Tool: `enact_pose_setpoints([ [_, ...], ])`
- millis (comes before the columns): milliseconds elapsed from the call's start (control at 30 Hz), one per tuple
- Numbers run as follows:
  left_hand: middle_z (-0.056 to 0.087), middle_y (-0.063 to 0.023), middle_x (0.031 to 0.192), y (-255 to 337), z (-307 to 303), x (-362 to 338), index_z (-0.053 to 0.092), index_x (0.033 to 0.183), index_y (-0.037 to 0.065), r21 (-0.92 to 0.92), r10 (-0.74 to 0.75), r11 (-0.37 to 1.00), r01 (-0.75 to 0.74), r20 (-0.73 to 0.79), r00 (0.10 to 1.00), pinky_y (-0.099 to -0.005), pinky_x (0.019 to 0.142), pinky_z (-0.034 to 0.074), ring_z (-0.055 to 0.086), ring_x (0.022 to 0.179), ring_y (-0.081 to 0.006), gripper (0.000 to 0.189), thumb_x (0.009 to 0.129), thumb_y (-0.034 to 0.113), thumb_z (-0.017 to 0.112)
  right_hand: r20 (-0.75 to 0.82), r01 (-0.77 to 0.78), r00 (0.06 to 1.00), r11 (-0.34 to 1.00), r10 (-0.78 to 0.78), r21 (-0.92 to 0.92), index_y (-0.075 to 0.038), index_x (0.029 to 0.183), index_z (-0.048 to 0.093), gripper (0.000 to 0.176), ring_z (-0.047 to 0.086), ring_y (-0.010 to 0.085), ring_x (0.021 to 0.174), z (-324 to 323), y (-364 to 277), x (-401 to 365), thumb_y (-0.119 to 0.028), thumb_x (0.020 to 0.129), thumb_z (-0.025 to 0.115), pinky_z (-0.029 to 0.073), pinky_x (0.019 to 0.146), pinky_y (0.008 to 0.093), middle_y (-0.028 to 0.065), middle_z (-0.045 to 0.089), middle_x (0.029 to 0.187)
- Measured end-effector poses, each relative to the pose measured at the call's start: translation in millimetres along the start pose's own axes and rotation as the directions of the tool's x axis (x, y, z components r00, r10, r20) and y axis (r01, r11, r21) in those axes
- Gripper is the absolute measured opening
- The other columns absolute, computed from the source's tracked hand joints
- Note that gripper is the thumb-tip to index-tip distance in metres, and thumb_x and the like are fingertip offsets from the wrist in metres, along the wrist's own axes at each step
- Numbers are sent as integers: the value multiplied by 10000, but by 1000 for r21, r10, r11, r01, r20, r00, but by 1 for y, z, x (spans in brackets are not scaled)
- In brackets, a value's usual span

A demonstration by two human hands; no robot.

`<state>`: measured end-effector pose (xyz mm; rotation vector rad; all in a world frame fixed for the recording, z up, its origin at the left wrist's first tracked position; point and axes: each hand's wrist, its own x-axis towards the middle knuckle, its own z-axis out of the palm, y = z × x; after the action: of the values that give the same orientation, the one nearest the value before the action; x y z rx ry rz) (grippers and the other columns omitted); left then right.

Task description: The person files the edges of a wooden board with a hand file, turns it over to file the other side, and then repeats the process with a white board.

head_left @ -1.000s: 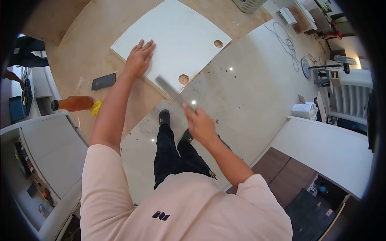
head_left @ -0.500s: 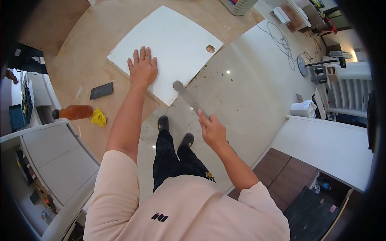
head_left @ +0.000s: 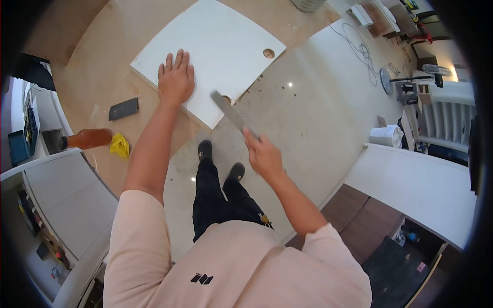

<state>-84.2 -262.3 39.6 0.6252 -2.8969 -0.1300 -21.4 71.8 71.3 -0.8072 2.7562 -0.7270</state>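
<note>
The left hand (head_left: pixel 176 82) lies spread on a white panel (head_left: pixel 226 41), pressing flat and grasping nothing, its fingers directed away from the body. The right hand (head_left: pixel 264 154) is clenched around a flat grey tool (head_left: pixel 231 113), whose long axis slants forward and leftward from the fist; its tip is over the panel, to the right of the left hand, though contact is hard to tell. The tool covers part of the nearer round hole (head_left: pixel 227 97); another hole (head_left: pixel 268 53) sits farther ahead.

Left of the left forearm are a dark grey block (head_left: pixel 124 109), an orange bottle (head_left: pixel 90 138) and a crumpled yellow cloth (head_left: pixel 119 146). The panel rests on a wooden tabletop (head_left: pixel 102 66). Beyond the right hand spreads a glossy, speckled floor (head_left: pixel 318 108), with a loose cable (head_left: pixel 362 51) and a fan (head_left: pixel 386 81) farther off.
</note>
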Motion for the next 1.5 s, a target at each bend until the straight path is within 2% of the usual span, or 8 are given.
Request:
enact_pose_setpoints([
  [167, 331, -21, 1620, 1, -7, 1, 399, 1532, 160, -1, 5, 1000, -5, 19, 1000, -505, 1214, 196, 276, 1497, -307, 525, 1049, 360, 348, -81, 47, 995, 997, -52, -59, -319, 1358, 606, 404, 620, 331, 659, 5, -14, 94, -252, 960, 615, 509, 570, 449, 103, 549, 846],
  [367, 308, -7, 1631, 2, -5, -2, 380, 1542, 165, 20, -3, 1000, 2, 45, 999, -505, 1224, 169, 245, 1510, -296, 533, 1055, 372, 321, 29, -3, 1000, 999, 2, 37, -297, 1335, 616, 354, 622, 352, 673, -4, -1, 1, -285, 983, 574, 520, 580, 446, 107, 562, 873],
  [567, 320, -6, 1624, 1, -5, 4, 385, 1536, 173, 28, 3, 1000, -3, 16, 1000, -525, 1211, 197, 275, 1494, -307, 524, 1052, 372, 357, -153, 16, 988, 998, -25, -61, -338, 1361, 598, 371, 605, 343, 684, -3, -3, 111, -299, 993, 579, 488, 581, 451, 117, 553, 842],
  [733, 330, -86, 1613, 32, -36, 22, 388, 1525, 129, 67, -184, 983, 172, 250, 951, -564, 1208, 172, 251, 1493, -368, 553, 1040, 393, 377, -89, -11, 996, 997, 4, -80, -342, 1351, 600, 392, 619, 342, 684, -35, 28, 36, -267, 966, 614, 501, 561, 442, 99, 560, 868],
  [833, 239, -117, 1648, 51, -27, 21, 332, 1554, 109, -11, -277, 959, 282, 150, 949, -583, 1214, 116, 180, 1514, -393, 596, 1039, 409, 349, -42, -20, 999, 998, 18, -65, -347, 1368, 587, 437, 618, 343, 683, -31, 31, 1, -238, 948, 642, 497, 554, 441, 101, 561, 853],
  [1133, 201, -57, 1667, 42, -8, 22, 270, 1581, 107, 45, -163, 986, 159, 122, 979, -551, 1229, 89, 129, 1523, -412, 630, 1044, 435, 291, -121, 20, 992, 997, -28, -68, -335, 1340, 610, 380, 620, 359, 663, -21, 22, 120, -262, 967, 606, 524, 581, 451, 114, 578, 839],
  [1333, 248, -63, 1652, 42, -5, 20, 304, 1569, 97, 61, -123, 991, 119, 82, 989, -545, 1229, 105, 166, 1516, -408, 621, 1042, 427, 310, -12, -26, 1000, 999, 26, 27, -322, 1349, 603, 372, 624, 362, 686, -20, 44, 11, -281, 980, 579, 518, 572, 468, 120, 596, 843],
  [1500, 261, -65, 1647, 40, -8, 16, 323, 1559, 88, 56, -105, 993, 101, 82, 991, -544, 1227, 118, 184, 1512, -406, 620, 1039, 425, 326, -124, 22, 992, 997, -32, -81, -311, 1366, 596, 389, 622, 340, 714, -14, 33, 135, -287, 978, 590, 511, 598, 443, 109, 586, 831],
])
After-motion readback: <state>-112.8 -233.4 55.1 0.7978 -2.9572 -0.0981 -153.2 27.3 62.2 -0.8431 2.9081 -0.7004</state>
